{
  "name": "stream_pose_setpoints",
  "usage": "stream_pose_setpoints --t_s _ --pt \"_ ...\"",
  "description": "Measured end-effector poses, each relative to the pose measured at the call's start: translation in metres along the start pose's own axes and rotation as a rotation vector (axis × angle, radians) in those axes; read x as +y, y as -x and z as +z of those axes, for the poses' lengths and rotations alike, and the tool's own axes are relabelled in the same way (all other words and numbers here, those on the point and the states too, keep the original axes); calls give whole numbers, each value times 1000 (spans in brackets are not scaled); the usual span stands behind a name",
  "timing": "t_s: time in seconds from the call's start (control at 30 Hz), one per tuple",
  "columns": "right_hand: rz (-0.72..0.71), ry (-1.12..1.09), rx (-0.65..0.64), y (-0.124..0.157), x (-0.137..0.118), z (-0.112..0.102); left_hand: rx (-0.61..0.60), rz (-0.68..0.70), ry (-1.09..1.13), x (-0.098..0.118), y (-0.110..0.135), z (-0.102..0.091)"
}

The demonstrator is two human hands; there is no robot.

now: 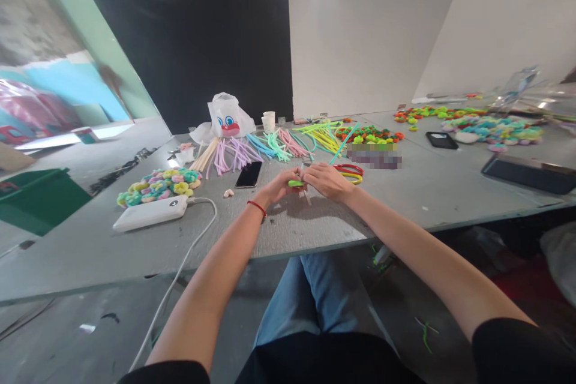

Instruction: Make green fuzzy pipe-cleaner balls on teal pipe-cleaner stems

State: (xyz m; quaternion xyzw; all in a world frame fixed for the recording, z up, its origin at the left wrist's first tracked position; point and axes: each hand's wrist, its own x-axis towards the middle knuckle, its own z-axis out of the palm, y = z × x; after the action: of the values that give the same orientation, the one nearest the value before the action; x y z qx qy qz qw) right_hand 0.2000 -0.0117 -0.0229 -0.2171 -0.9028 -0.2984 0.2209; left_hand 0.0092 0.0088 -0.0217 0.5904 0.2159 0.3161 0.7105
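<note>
Both my hands meet over the grey table (315,228) near its front edge. My left hand (279,185), with a red string at the wrist, is closed in a pinch on a small lime-green fuzzy piece (296,183). My right hand (327,180) is closed on the same piece from the other side, fingers curled over it. A thin pale stem (306,196) sticks down beneath the hands. Red-handled scissors (348,169) lie just behind my right hand.
A black phone (249,174) and a white power bank (150,213) with cable lie to the left. Pastel fuzzy stems (270,147) fan out behind, with piles of fuzzy rings (157,185), a plastic bag (224,118), a cup (269,122) and a tablet (528,173).
</note>
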Motion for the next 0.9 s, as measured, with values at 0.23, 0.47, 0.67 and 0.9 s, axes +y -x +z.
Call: stream_pose_setpoints --t_s 0.23,0.47,0.67,0.9 --pt "107 -337 -17 -4 -8 -5 -149 14 -250 10 6 -6" --pt "431 -860 -57 -14 4 -16 -70 25 -240 20 4 2" --pt "628 -1118 -103 -18 26 -11 145 84 -52 11 -15 12" --pt "733 -1210 -86 -10 27 -3 163 25 72 7 -22 13"
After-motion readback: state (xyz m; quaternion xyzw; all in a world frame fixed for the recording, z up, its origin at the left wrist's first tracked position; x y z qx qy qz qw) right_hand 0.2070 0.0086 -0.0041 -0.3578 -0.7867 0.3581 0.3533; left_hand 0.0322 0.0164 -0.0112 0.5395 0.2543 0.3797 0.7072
